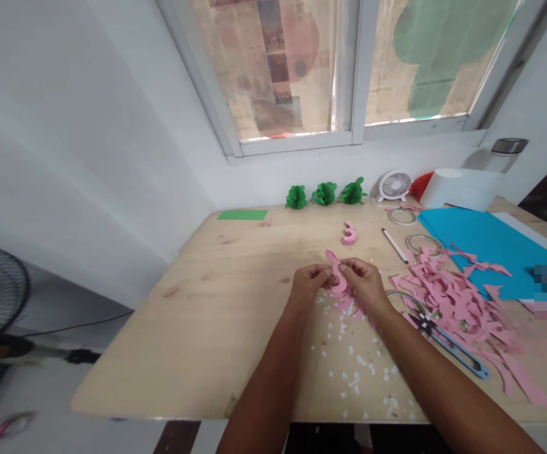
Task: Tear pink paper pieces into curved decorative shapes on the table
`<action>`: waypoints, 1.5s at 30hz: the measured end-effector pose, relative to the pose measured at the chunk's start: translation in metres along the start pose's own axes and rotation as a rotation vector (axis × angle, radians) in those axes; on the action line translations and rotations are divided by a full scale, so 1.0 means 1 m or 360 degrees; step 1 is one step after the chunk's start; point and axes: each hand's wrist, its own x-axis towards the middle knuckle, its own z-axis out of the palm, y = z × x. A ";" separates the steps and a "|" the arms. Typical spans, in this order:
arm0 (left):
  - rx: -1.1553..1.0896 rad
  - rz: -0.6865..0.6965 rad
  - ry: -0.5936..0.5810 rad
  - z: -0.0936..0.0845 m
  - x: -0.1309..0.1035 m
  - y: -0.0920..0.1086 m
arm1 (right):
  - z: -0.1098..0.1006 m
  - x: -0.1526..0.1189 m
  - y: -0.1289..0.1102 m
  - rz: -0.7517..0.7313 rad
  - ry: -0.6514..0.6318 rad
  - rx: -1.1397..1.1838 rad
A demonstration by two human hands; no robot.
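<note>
Between my two hands, above the wooden table (216,296), is a curvy pink paper cutout (337,282). My left hand (311,282) pinches its left edge with thumb and fingertips. On the opposite side my right hand (363,280) grips the cutout near its top, fingers closed. More pink paper lies just below, partly covered by my right hand and forearm. A small stack of curled pink cutouts (349,233) rests farther back. White paper bits (349,359) are scattered beneath my arms.
Pink paper scraps (457,296) pile up at right, with a blue cutter (460,353) beside them. Rolls of tape (402,216), a white pen (395,244) and blue sheets (486,246) lie behind. Green paper ornaments (325,193) and a small fan (395,186) line the wall.
</note>
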 end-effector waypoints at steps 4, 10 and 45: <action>-0.0105 0.0041 0.0112 -0.001 0.002 -0.002 | 0.002 -0.001 -0.004 0.0054 -0.0110 0.0073; -0.0389 0.0033 0.0254 0.004 -0.001 0.006 | 0.006 -0.003 0.001 0.0118 -0.0183 -0.0084; -0.0373 0.0155 0.0537 0.022 -0.007 0.012 | 0.010 -0.015 -0.007 -0.0659 -0.0024 -0.1646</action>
